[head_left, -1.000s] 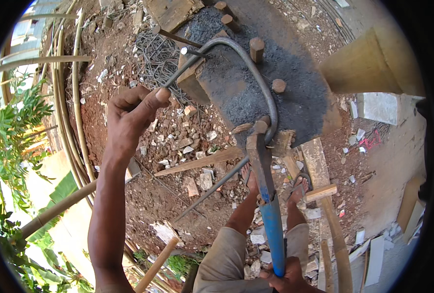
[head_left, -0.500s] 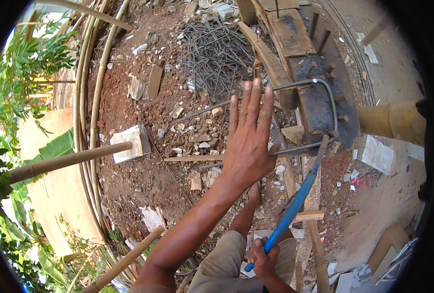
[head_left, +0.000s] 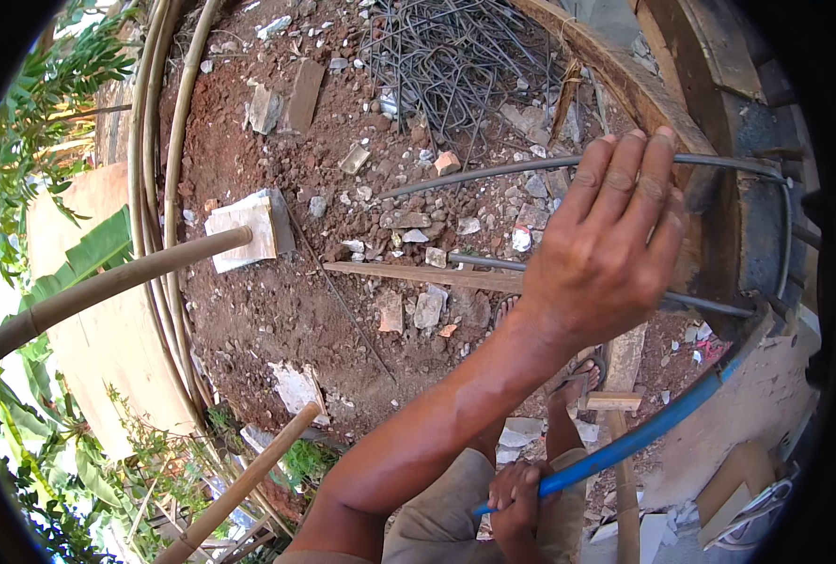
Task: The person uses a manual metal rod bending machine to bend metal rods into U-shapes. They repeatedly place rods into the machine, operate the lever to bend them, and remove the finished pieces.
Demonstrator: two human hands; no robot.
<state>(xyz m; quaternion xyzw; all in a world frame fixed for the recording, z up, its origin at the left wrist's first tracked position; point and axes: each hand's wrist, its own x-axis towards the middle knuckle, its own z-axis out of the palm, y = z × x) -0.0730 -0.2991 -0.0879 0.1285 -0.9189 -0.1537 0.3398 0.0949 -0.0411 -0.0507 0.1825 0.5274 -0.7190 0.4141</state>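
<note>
Steel, grey and dull, the bent rebar (head_left: 531, 167) runs from the rubble across to the wooden bending surface (head_left: 718, 122), where it turns down in a U and comes back as a lower leg. It looks stiff and heavy, unlikely to slip, and best gripped on the straight upper leg away from the bend. The left hand (head_left: 606, 244) lies over that leg, fingers (head_left: 625, 179) pressed together and extended along it. The right hand (head_left: 516, 493) is wrapped around the blue lever pipe (head_left: 643, 434). Red soil, broken brick, a rebar pile (head_left: 455, 66) and bamboo poles (head_left: 108, 287) surround them.
</note>
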